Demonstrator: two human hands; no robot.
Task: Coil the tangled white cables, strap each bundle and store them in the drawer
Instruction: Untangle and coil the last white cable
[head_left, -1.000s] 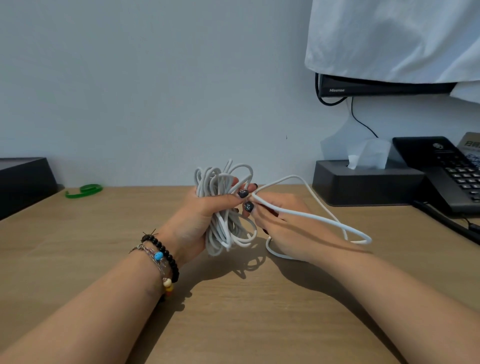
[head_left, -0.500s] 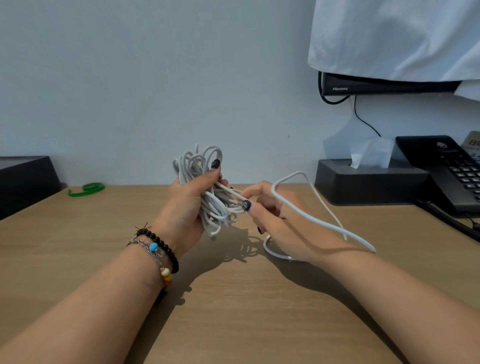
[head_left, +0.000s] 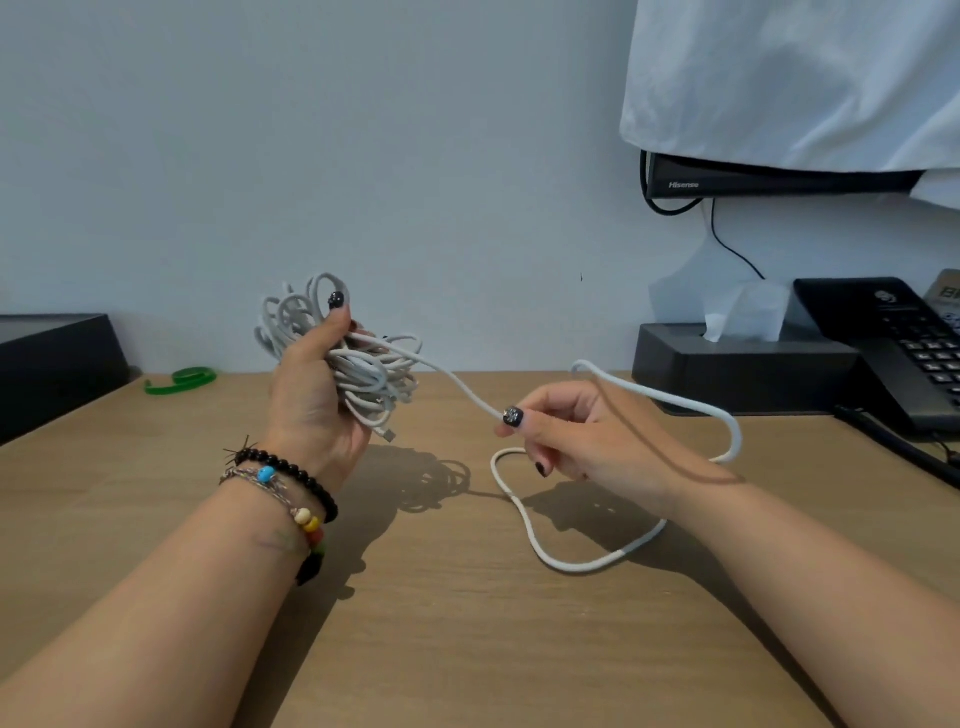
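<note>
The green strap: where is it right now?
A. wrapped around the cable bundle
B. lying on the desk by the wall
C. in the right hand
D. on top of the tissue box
B: the green strap lies on the desk at the back near the wall, apart from both hands and from the cable bundle.

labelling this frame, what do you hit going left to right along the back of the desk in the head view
black box → green strap → left hand gripping the tangled cable bundle → right hand pinching a single cable strand → tissue box → black desk phone
</note>
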